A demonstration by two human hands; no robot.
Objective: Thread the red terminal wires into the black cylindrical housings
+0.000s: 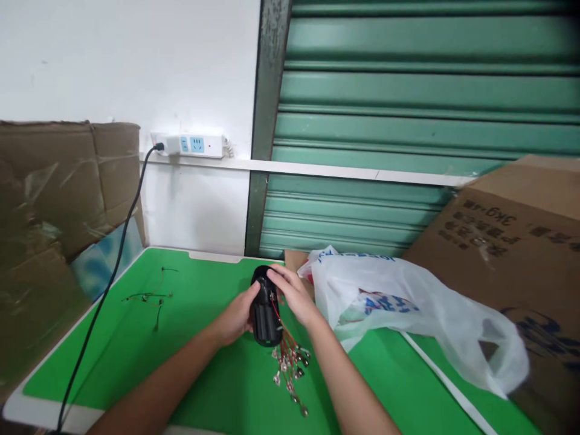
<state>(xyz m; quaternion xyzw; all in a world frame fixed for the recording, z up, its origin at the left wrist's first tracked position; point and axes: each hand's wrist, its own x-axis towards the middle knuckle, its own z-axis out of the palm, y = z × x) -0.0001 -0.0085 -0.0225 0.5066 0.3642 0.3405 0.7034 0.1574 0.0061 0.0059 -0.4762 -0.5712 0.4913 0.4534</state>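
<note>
A black ribbed plastic housing (266,323), roughly cylindrical, is held tilted above the green table top. My left hand (238,314) grips its left side, thumb on the upper face. Around its upper right edge, my right hand (292,290) is closed, with fingers over the rim. Red wires run out of the housing's right side into a bundle of wires with small metal ends (290,362), which hangs or lies just below my right hand. The undersides of both hands' grips are hidden behind the housing.
Several thin wires with small parts (147,296) lie on the green table top (203,386) at left. A black cable (115,266) runs from a power strip (194,145). At right are a white plastic bag (394,290), a white strip (448,380) and a cardboard box (507,241); more cardboard (58,199) stands left.
</note>
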